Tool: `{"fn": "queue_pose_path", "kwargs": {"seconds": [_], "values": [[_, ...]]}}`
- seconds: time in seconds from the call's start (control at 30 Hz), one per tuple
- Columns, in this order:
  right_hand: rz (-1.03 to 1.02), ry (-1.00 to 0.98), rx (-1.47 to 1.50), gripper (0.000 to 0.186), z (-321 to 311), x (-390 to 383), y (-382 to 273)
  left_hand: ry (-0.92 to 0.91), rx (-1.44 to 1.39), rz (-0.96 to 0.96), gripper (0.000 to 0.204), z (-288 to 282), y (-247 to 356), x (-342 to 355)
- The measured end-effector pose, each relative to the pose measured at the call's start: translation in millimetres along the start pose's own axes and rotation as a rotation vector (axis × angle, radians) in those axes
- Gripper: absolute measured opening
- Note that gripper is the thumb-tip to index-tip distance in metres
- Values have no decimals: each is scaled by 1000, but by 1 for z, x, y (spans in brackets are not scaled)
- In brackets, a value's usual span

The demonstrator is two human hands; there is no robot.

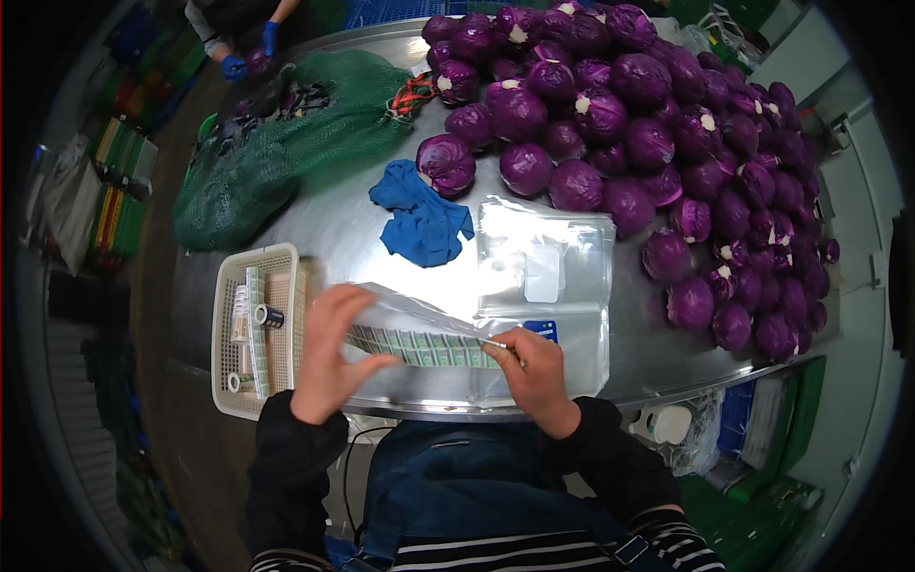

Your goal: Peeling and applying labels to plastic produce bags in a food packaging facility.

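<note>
While both hands pinch the label strip, its long axis runs crosswise just below the clear bags, left hand and right hand at opposite ends.

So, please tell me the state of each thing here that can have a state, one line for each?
left hand: holds the label strip's left end
right hand: pinches the strip's right end
label strip: stretched flat between both hands
clear bags: lying flat, stacked
blue cloth: crumpled
white basket: upright, holds rolls
red cabbages: piled, unbagged
green net sack: slumped
</note>
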State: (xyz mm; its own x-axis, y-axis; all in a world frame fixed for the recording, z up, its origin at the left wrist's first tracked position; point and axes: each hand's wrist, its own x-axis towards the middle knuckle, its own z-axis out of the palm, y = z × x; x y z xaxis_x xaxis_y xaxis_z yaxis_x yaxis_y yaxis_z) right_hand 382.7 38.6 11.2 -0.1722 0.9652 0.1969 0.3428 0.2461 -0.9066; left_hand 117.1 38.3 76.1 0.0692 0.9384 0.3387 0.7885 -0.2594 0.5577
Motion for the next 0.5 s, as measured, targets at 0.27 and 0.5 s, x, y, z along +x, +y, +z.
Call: {"fn": "queue_pose_path", "kwargs": {"seconds": [0.27, 0.5], "values": [[-86, -48, -69, 28, -10, -12, 7, -419, -239, 62, 21, 14, 2, 9], [-122, -141, -154, 27, -27, -7, 13, -742, -202, -8, 19, 3, 6, 35]]}}
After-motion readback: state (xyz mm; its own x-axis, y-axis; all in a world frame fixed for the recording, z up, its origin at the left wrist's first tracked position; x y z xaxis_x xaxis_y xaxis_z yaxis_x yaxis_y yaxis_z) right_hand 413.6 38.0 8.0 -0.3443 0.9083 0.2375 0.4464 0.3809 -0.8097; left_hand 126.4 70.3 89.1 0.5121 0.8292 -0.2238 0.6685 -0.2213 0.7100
